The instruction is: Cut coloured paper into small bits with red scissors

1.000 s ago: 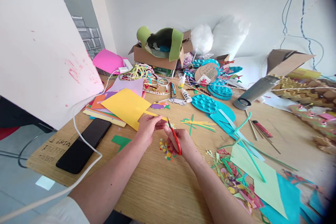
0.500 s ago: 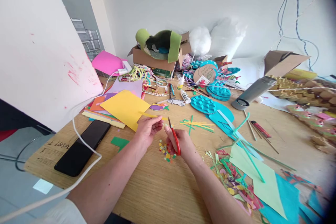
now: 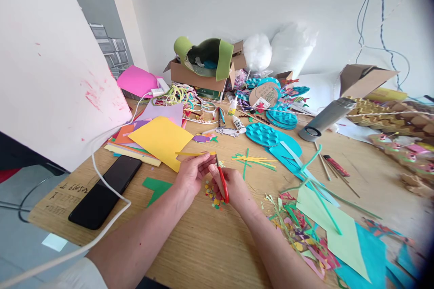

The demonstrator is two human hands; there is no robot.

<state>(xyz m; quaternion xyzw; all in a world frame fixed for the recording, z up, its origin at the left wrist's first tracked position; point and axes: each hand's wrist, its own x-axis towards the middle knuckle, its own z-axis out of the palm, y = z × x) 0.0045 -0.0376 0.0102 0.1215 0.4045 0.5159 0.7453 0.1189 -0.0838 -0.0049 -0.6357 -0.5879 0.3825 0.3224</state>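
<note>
Pinched in my left hand (image 3: 191,172) is a thin yellow paper strip (image 3: 186,154), running roughly level across the fingertips. My right hand (image 3: 233,187) is closed around the red handles of a pair of scissors (image 3: 223,184). The scissor blades point up and away, at the strip's right end. Under my hands lies a scatter of small coloured paper dots (image 3: 217,202), partly hidden by the right hand. Just beyond, yellow and green paper strips (image 3: 254,159) lie crossed on the table. A green paper piece (image 3: 156,189) rests left of my left wrist.
A black phone (image 3: 106,192) with a white cable (image 3: 111,193) across it lies at left, near stacked coloured paper (image 3: 159,137). Paper scraps (image 3: 301,235) cover the right front. Farther back are glue bottles (image 3: 239,124), blue textured ovals (image 3: 261,134), a metal flask (image 3: 327,119) and a cardboard box (image 3: 196,76).
The scissors have shifted slightly left and turned more upright, their blades now against the strip's right end. My left hand and the strip have dropped a little.
</note>
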